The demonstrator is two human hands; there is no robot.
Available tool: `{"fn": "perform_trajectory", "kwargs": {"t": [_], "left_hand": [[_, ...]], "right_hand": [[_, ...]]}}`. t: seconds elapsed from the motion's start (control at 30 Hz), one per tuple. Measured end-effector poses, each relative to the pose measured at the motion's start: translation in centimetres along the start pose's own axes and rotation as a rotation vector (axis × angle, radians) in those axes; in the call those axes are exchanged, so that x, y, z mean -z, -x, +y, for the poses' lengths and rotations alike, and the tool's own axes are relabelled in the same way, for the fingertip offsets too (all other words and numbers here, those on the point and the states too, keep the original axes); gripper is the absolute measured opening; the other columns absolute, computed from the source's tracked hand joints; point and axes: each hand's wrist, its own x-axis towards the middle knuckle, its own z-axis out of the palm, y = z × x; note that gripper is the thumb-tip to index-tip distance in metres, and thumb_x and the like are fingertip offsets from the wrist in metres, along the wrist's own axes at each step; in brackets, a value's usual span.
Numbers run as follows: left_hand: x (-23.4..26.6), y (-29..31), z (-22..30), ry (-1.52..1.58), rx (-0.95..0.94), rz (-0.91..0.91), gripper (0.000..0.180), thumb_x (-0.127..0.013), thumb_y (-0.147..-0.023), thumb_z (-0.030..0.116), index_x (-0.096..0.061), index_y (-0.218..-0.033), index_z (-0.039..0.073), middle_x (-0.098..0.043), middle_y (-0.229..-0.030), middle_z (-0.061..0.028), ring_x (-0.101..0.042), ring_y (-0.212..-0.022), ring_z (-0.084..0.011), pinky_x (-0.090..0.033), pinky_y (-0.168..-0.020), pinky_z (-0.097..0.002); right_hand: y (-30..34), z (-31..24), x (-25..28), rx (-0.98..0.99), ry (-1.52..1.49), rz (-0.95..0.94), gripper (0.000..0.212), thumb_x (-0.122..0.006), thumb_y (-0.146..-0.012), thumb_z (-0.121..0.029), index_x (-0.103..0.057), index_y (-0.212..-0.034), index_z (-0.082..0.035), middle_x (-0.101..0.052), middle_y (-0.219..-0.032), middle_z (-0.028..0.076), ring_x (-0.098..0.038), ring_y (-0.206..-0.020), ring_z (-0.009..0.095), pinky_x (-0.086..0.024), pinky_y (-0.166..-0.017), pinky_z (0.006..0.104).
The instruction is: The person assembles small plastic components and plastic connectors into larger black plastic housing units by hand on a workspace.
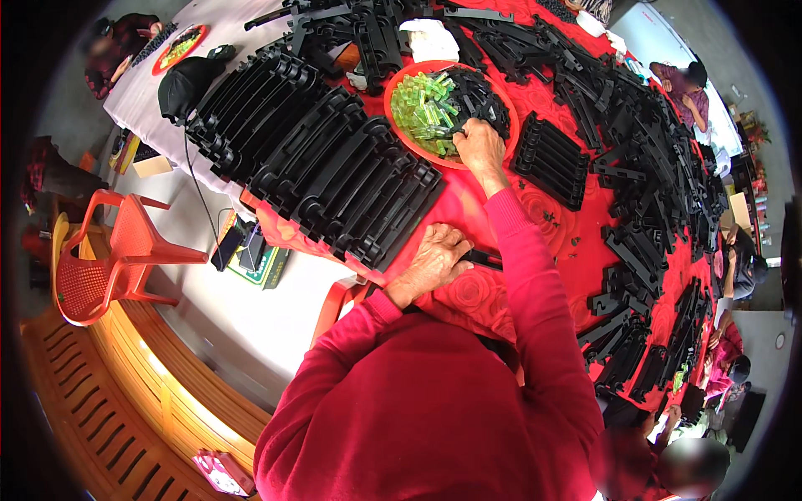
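Red round tray sits on red cloth near tabletop centre, approx level. Left half holds heap of small translucent green pieces; right half holds small black parts, jumbled. Right hand reaches into tray's near edge, fingers down among the pieces. Left hand rests flat on cloth, pinning a slim black plastic strip lying crosswise, w/ one end sticking out right.

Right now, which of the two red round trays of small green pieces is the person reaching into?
The large red round tray at the table's middle: the right hand rests in it. The small red tray, far left, lies near another person.
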Motion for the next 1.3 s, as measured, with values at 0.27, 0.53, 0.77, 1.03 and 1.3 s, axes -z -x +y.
{"fn": "perform_trajectory", "kwargs": {"t": [0.27, 0.53, 0.77, 1.03, 1.3], "left_hand": [[-0.1, 0.0, -0.1, -0.015, 0.000, 0.017, 0.041, -0.071, -0.072, 0.029, -0.062, -0.104, 0.007, -0.056, -0.101, -0.0094, -0.048, -0.103, -0.0286, -0.036, -0.089, -0.0423], [-0.1, 0.1, 0.0, -0.005, -0.006, 0.016, 0.042, -0.071, -0.072, 0.029, -0.062, -0.106, 0.006, -0.057, -0.102, -0.0094, -0.048, -0.102, -0.0284, -0.036, -0.089, -0.0423], [-0.3, 0.3, 0.2, 0.023, -0.012, 0.042, 0.036, -0.072, -0.071, 0.025, -0.061, -0.100, 0.006, -0.056, -0.099, -0.0098, -0.049, -0.101, -0.0283, -0.035, -0.090, -0.0409], [0.0, 0.0, -0.2, -0.018, -0.015, 0.057, 0.036, -0.072, -0.070, 0.028, -0.063, -0.098, 0.007, -0.057, -0.097, -0.0077, -0.049, -0.101, -0.0262, -0.035, -0.090, -0.0399], [0.1, 0.0, 0.2, -0.050, -0.007, 0.021, 0.041, -0.071, -0.072, 0.029, -0.061, -0.104, 0.006, -0.056, -0.101, -0.0091, -0.049, -0.102, -0.0279, -0.035, -0.090, -0.0413]], "right_hand": [[0.7, 0.3, 0.4, -0.009, -0.234, 0.162, 0.015, -0.065, -0.072, -0.012, -0.061, -0.084, -0.005, -0.059, -0.083, 0.019, -0.060, -0.079, 0.038, -0.048, -0.069, 0.0475], [-0.2, -2.1, 0.8, 0.254, -0.230, 0.194, 0.020, -0.067, -0.071, -0.010, -0.057, -0.088, -0.004, -0.058, -0.082, 0.017, -0.059, -0.080, 0.038, -0.048, -0.071, 0.0464], [-2.0, -3.9, -0.5, 0.121, -0.042, -0.048, 0.023, -0.062, -0.076, -0.014, -0.058, -0.093, 0.001, -0.062, -0.092, 0.024, -0.062, -0.086, 0.040, -0.051, -0.075, 0.0478], [2.3, 0.9, 4.0, -0.063, -0.947, -0.058, 0.025, -0.055, -0.083, -0.004, -0.060, -0.107, -0.006, -0.059, -0.069, 0.003, -0.051, -0.054, 0.007, -0.043, -0.050, 0.0233], [17.4, 7.7, 9.4, -0.241, -0.972, -0.112, 0.016, -0.053, -0.085, 0.003, -0.062, -0.097, -0.001, -0.062, -0.088, 0.003, -0.052, -0.065, 0.006, -0.044, -0.059, 0.0219]]}}
